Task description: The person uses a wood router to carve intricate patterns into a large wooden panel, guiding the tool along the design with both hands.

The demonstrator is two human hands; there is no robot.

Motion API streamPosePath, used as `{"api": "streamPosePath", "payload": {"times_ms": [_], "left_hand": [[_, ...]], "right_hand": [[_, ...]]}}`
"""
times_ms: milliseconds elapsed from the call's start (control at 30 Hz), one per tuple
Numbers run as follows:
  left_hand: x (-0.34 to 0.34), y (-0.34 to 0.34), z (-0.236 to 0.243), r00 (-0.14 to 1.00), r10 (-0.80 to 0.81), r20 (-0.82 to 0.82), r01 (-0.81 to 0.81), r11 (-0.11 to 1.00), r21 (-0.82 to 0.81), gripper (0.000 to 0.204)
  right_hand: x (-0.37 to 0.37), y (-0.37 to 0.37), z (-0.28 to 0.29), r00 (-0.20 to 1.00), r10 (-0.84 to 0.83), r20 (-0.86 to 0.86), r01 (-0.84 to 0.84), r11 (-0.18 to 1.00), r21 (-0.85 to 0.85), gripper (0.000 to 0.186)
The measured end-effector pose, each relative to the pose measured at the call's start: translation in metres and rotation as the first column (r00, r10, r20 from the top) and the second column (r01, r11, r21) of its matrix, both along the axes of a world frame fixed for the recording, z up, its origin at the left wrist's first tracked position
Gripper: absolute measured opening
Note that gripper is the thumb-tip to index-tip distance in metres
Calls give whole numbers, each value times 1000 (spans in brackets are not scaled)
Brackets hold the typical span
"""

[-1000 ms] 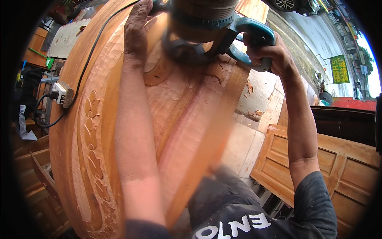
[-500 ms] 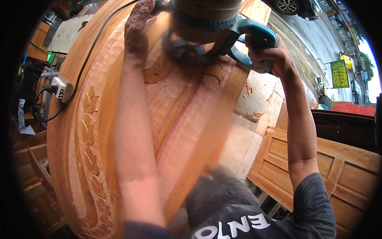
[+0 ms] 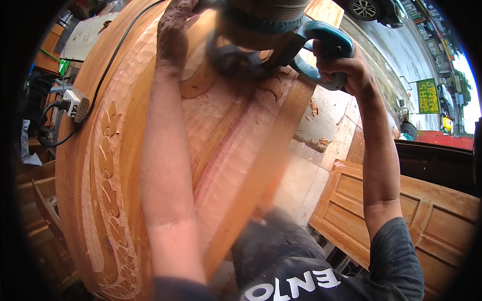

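A teal and black wood router (image 3: 261,25) rests on a large carved wooden panel (image 3: 226,150) at the top of the view. My right hand (image 3: 349,70) is wrapped around its looped teal handle. My left hand (image 3: 173,37) is closed at the dark knob on the router's other side, with part of its fingers cut off by the frame's upper edge. The bit is hidden under the tool. Around the base the wood shows smooth recesses, raised curves and chisel-marked ground. A carved leaf pattern (image 3: 113,185) runs down the panel's left part.
A black cord (image 3: 108,67) crosses the panel's left side, beside a white socket block (image 3: 75,105) with a plug in it. A panelled wooden door (image 3: 396,205) stands at right. Wood shavings (image 3: 314,143) lie on the tiled ground. Beyond are a street and a parked car (image 3: 369,10).
The router and my right hand have shifted very slightly to the right. The panel's left side and the socket block sit a little further left in view. Both grips are unchanged.
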State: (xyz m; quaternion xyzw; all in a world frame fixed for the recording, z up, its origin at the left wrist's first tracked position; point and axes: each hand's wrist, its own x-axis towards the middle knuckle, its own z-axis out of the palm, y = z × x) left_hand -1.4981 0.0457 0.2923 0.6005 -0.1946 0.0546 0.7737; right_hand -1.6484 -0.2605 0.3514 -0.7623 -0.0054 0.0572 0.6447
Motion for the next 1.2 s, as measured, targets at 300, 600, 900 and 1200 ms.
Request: {"api": "streamPosePath", "payload": {"times_ms": [300, 600, 900, 1200], "left_hand": [[1, 0, 0, 998, 9, 57, -12, 999, 46, 30], [2, 0, -1, 1000, -10, 21, 9, 1000, 19, 30], [0, 1, 1, 999, -27, -18, 27, 1000, -3, 33], [3, 5, -1, 998, -22, -65, 20, 999, -32, 36]], "right_hand": [[-2, 0, 0, 1000, 9, 4, -9, 1000, 16, 30], [-3, 1, 0, 999, 24, 20, -25, 999, 21, 31], [-6, 0, 0, 999, 33, 28, -34, 998, 46, 32], [-7, 7, 0, 999, 17, 46, -19, 999, 26, 32]]}}
